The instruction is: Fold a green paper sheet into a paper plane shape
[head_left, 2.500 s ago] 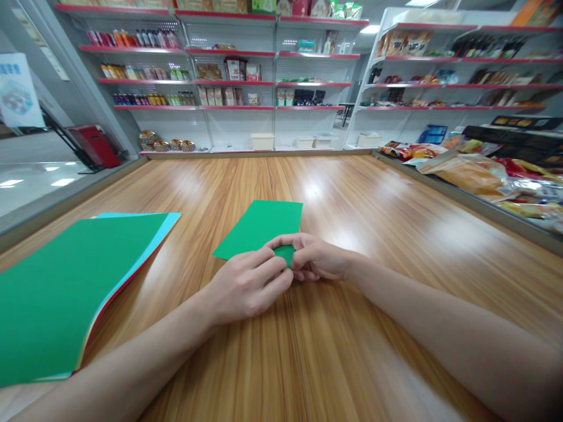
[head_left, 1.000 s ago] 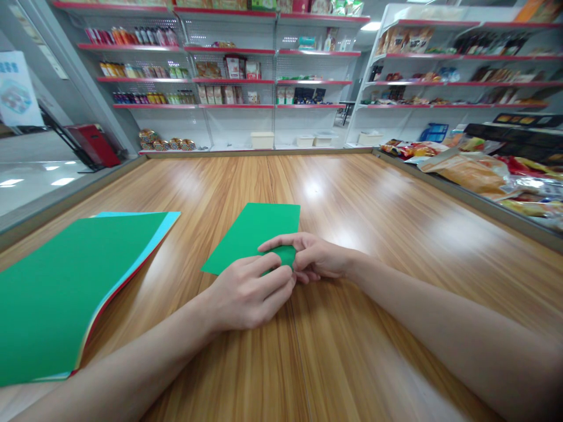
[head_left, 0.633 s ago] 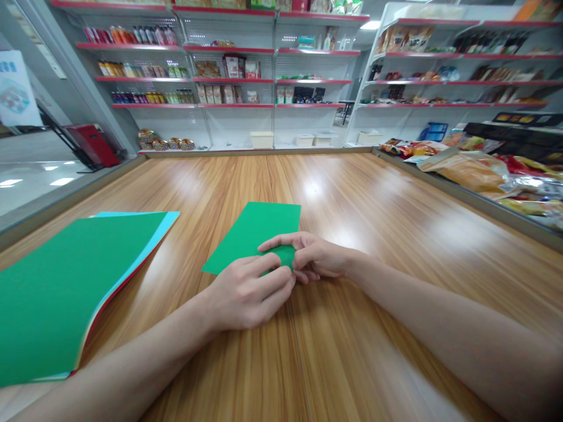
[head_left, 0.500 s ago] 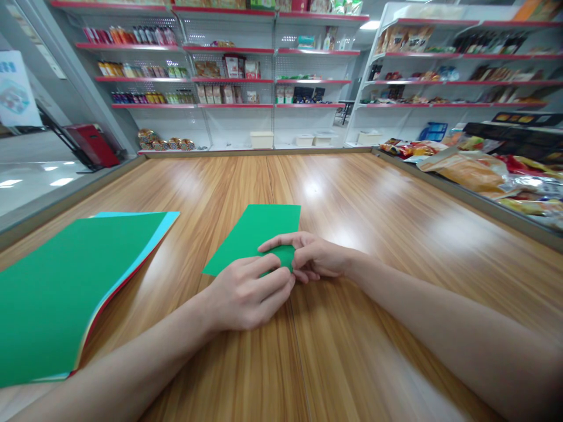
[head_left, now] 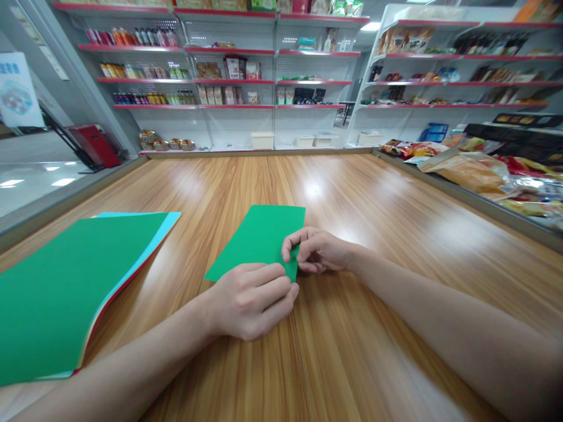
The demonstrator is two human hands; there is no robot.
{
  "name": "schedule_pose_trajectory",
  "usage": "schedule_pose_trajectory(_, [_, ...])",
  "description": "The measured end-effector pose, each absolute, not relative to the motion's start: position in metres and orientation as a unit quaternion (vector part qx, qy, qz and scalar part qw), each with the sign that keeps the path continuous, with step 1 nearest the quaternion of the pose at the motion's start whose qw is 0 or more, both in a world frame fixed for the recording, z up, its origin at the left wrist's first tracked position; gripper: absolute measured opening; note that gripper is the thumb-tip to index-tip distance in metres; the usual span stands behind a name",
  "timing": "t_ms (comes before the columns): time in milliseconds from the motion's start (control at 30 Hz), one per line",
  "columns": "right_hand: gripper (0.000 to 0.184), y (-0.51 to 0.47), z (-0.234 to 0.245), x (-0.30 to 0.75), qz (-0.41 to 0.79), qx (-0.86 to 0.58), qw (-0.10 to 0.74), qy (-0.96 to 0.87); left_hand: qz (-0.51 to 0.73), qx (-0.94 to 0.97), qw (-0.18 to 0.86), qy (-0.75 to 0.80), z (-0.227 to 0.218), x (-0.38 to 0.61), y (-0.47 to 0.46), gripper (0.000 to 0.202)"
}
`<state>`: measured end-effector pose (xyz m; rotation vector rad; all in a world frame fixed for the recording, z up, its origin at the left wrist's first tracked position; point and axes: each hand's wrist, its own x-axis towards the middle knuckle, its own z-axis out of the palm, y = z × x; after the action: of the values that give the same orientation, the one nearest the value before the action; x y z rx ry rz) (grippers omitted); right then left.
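A small green sheet of paper (head_left: 259,237) lies on the wooden table (head_left: 360,205) in front of me. My left hand (head_left: 250,299) rests at its near edge, fingers curled and pinching the near right corner. My right hand (head_left: 319,251) sits at the sheet's right edge, thumb and forefinger pinched on that edge just beyond the left hand. The corner between the two hands is partly hidden by my fingers.
A stack of coloured paper sheets (head_left: 65,281), green on top with blue and red edges, lies at the near left. Snack packets (head_left: 475,170) are piled along the table's right rim. Shop shelves (head_left: 272,76) with goods stand behind the table.
My right forefinger, stretched left over the corner before, has drawn back to pinch the sheet's right edge. My left hand slid slightly nearer. The sheet shifted a little to the right.
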<state>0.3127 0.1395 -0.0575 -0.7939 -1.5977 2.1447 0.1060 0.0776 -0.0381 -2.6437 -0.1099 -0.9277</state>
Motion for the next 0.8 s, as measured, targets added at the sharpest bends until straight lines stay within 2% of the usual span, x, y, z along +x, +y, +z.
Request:
schedule_pose_trajectory(500, [0.009, 0.153, -0.062, 0.325, 0.72, -0.316, 0.266, -0.558, -0.325, -0.934, 0.146, -0.035, -0.042, 0.108, 0.073, 0.029])
schedule_pose_trajectory(800, [0.009, 0.15, -0.062, 0.323, 0.706, -0.319, 0.27, -0.572, -0.324, -0.931, 0.166, -0.023, -0.044, 0.108, 0.073, 0.025])
